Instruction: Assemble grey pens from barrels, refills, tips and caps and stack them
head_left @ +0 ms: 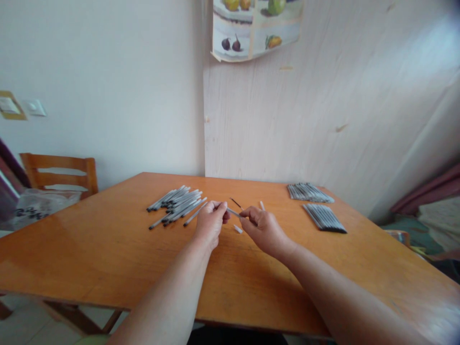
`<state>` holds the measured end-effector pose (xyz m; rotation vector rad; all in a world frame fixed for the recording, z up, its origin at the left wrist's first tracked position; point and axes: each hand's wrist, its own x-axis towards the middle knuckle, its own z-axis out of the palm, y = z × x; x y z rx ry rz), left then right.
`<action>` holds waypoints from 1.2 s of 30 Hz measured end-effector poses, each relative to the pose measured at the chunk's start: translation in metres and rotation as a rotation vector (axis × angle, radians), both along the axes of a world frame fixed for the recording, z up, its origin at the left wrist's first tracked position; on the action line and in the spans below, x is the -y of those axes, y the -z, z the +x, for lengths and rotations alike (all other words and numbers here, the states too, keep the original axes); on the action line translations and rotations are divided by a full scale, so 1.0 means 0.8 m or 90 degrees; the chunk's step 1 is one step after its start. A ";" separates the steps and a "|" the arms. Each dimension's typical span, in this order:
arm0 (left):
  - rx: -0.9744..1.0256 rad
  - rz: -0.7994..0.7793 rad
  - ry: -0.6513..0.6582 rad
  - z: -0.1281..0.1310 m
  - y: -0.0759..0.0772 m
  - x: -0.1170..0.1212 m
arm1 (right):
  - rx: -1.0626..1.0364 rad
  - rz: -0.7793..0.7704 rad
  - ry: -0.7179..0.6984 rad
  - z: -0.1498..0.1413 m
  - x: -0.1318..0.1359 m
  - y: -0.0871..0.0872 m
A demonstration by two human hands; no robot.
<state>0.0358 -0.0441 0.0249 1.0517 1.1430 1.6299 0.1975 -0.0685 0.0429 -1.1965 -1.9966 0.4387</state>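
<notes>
My left hand is closed in a pinch on one end of a slim grey pen barrel above the middle of the table. At the barrel's other end, the thumb and fingers of my right hand are closed on it too. Just behind the hands lies a thin dark rod, like a pen refill. Two small whitish pieces, perhaps pen caps, lie close by: one piece between the hands, another piece beyond my right hand. A loose pile of grey pens with dark ends is left of my left hand.
On the right of the wooden table lie a neat row of pens and, behind it, a second bundle. A wall stands along the table's back edge. At the left are a wooden chair and a clear plastic bag.
</notes>
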 end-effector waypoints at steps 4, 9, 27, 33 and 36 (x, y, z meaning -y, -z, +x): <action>0.044 0.006 0.012 -0.001 0.000 -0.005 | -0.021 -0.006 -0.010 0.001 -0.003 0.000; 0.118 0.016 0.036 -0.008 -0.001 -0.011 | -0.053 -0.030 -0.026 0.002 -0.008 0.005; 0.093 0.008 -0.030 -0.029 0.005 -0.033 | 0.094 0.056 0.052 0.019 -0.022 -0.001; 0.054 -0.017 -0.014 -0.028 0.003 -0.033 | 0.085 0.066 0.056 0.030 -0.027 -0.009; 0.012 -0.018 -0.054 -0.029 0.004 -0.034 | 0.036 0.087 0.088 0.041 -0.030 -0.018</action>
